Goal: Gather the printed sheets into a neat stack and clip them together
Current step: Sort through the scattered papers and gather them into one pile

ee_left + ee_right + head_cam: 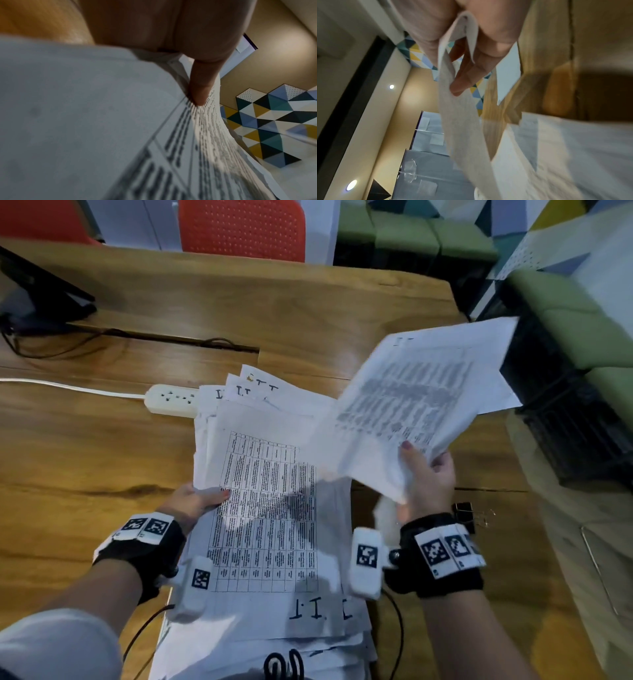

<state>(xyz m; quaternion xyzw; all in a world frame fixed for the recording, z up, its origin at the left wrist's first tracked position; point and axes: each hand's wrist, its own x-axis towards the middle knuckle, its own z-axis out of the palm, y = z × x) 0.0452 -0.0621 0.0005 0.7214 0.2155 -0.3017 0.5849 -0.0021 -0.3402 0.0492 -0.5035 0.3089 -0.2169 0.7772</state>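
White printed sheets form a loose pile on the wooden desk, edges fanned toward the power strip at its far side. Left hand grips the pile's left edge, thumb on top. Right hand pinches a raised batch of sheets, thumb above, fingers beneath, up and right of the pile. Recommended: lower the batch squarely onto the pile, then tap the edges level. Black binder clip lies right of the pile, unused.
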